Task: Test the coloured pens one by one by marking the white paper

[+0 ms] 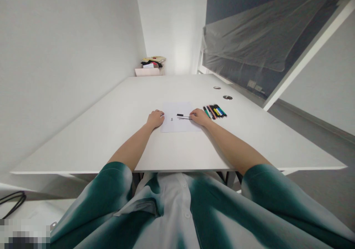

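Note:
A white sheet of paper lies on the table before me, with parts of a pen spread over it. Bent and closed, the fingers of my left hand rest at the paper's left edge; whatever they may hold is hidden. At the right edge, the fingers of my right hand close around the right end of a pen barrel with a black end. Just below the barrel lies a thin dark refill, its right end near my right hand. A small grey cone-shaped tip sits apart, closer to my left hand.
Several coloured pens lie in a row right of my right hand. Two round cable holes are set in the white table. A pinkish box with folded items stands beyond the far edge. A plastic-covered dark panel is at right.

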### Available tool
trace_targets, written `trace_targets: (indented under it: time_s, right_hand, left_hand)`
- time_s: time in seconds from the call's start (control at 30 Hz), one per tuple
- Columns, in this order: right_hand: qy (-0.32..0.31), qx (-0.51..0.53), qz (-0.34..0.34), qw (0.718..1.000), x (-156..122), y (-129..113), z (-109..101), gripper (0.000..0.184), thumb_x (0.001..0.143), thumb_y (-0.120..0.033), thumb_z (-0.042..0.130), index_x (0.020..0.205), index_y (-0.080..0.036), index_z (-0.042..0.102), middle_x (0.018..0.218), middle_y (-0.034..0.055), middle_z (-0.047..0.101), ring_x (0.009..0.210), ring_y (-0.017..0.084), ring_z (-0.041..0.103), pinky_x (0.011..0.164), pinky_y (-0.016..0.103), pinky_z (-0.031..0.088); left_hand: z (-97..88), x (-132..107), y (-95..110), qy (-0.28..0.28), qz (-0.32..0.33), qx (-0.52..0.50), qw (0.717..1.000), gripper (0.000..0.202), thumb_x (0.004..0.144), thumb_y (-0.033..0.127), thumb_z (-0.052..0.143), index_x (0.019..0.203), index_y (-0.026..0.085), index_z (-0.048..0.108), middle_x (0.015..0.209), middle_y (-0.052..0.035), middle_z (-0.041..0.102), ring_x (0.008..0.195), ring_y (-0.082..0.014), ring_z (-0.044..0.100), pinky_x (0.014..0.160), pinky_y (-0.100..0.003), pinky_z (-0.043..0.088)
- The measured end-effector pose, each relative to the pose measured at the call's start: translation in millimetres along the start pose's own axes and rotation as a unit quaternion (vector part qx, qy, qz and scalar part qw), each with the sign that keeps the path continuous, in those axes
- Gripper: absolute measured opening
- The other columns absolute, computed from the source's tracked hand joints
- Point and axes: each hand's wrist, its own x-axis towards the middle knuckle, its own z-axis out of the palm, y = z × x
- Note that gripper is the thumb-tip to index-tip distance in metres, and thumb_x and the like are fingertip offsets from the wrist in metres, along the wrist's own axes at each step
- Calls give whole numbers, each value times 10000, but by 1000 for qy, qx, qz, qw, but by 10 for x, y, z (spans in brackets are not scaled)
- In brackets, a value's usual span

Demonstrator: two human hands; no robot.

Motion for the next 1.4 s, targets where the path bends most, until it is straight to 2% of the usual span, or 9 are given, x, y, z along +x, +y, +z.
trace_targets:
  time_s: [0.3,0.6,0.7,0.77,0.83,0.97,1.07,1.27,1.4]
  right_hand:
    - [2,0,0,1000,9,14,18,281,888,-243,544,1034,-149,765,1126,119,705,1056,213,624,937,269,430]
    - [4,7,-1,1000,1,18,21,283,883,-242,542,1032,-139,760,1124,119,697,1045,209,619,933,265,422]
    - [12,7,-3,1000,2,22,30,289,879,-236,543,1050,-133,752,1132,126,686,1046,209,614,948,273,418]
    - [22,5,-8,1000,-2,18,30,298,879,-229,543,1071,-120,743,1147,137,676,1057,211,605,969,281,409]
    - [32,-3,-15,999,-10,3,21,300,877,-224,546,1082,-117,737,1153,143,670,1068,222,594,984,296,401]
    - [58,-24,-47,997,-39,-80,-15,282,876,-228,544,1050,-131,744,1096,137,674,1048,248,577,960,335,403]
    - [54,-36,-88,994,-61,-165,-25,251,868,-216,553,996,-135,754,1019,133,678,999,251,573,925,342,399]
    - [14,-73,-125,989,-81,-256,10,233,870,-219,562,967,-145,761,974,128,678,942,246,571,869,326,387]
    - [6,-81,-131,988,-85,-262,10,240,883,-229,557,974,-155,766,998,130,681,954,251,570,867,333,384]
  left_hand:
    - [19,17,-17,13,4,-4,1000,364,903,296,454,1199,239,659,1291,-101,605,1175,-278,557,1003,-414,458]
    - [7,17,-6,1,-8,-18,1000,371,924,285,426,1213,210,646,1327,-115,585,1214,-294,537,1032,-420,433]
    - [2,13,14,29,-11,-34,999,401,932,285,416,1271,182,604,1331,-133,578,1217,-288,531,1042,-420,419]
    - [-6,1,60,65,9,-44,997,404,929,282,432,1286,171,588,1322,-133,582,1218,-275,525,1059,-412,403]
    - [-13,-23,143,91,56,-49,993,381,922,279,456,1255,170,606,1292,-122,601,1208,-264,526,1069,-407,391]
    - [7,-104,378,81,189,-38,978,334,907,277,493,1187,193,655,1231,-95,636,1167,-254,545,1046,-423,406]
    - [64,-159,508,72,250,-11,965,351,911,292,501,1218,213,652,1274,-104,621,1196,-271,532,1043,-457,406]
    - [157,-141,496,49,254,2,966,333,935,296,472,1191,256,681,1335,-86,595,1241,-263,514,1055,-460,406]
    - [137,-103,458,55,236,-11,970,303,931,287,475,1108,231,714,1292,-90,620,1221,-264,529,1055,-459,410]
